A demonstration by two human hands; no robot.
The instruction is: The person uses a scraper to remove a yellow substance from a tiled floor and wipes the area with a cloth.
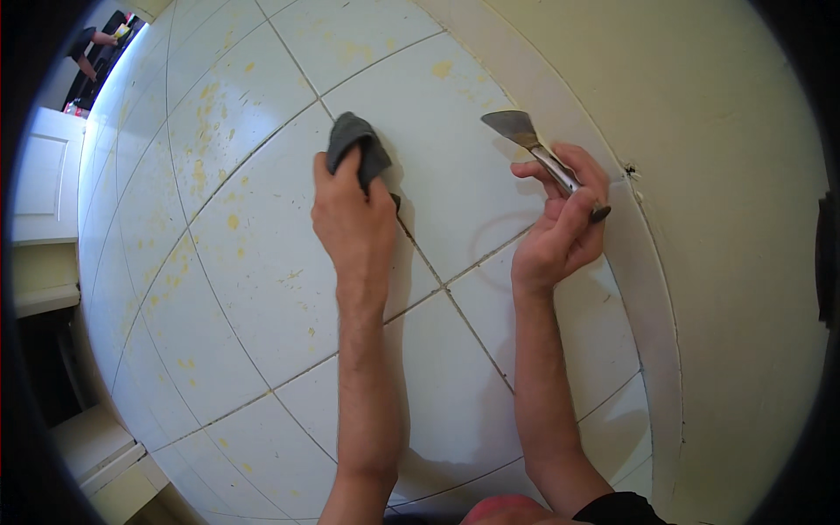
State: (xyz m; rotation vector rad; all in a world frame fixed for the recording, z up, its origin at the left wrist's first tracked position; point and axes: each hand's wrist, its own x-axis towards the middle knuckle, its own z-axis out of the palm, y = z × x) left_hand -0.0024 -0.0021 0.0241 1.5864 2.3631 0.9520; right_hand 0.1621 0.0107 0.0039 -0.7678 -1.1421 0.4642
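The left hand (353, 219) is clenching a dark grey cloth (357, 150), the fingers bunching it so that a wad is sticking out above the knuckles and pressing down on the white floor tile (262, 254). A small dark bit is showing just beside the heel of that hand, right where the grout line (455, 302) is running; what it is cannot be told. The right hand (560, 223) is grasping a scraper (542, 157) by its handle, fingers curling round it, with the wide metal blade (509, 125) pointing up and to the left, away from the wrist. The tool's long axis is running on a slant — from the dark butt end at the lower right, near the fingertips, to the blade at the upper left — and the blade looks lifted off the tile rather than resting on it. The blade is lying to the right of the cloth, near but apart, with a stretch of bare tile and a faint ring-shaped mark (499, 241) between and below them; the right hand is the nearer of the two to that mark. Outward from the hands, yellowish specks (206, 114) are dotting the tiles to the left — thickest toward the far corner — and a pale skirting board (647, 280) is running along the cream wall (735, 219) to the right.
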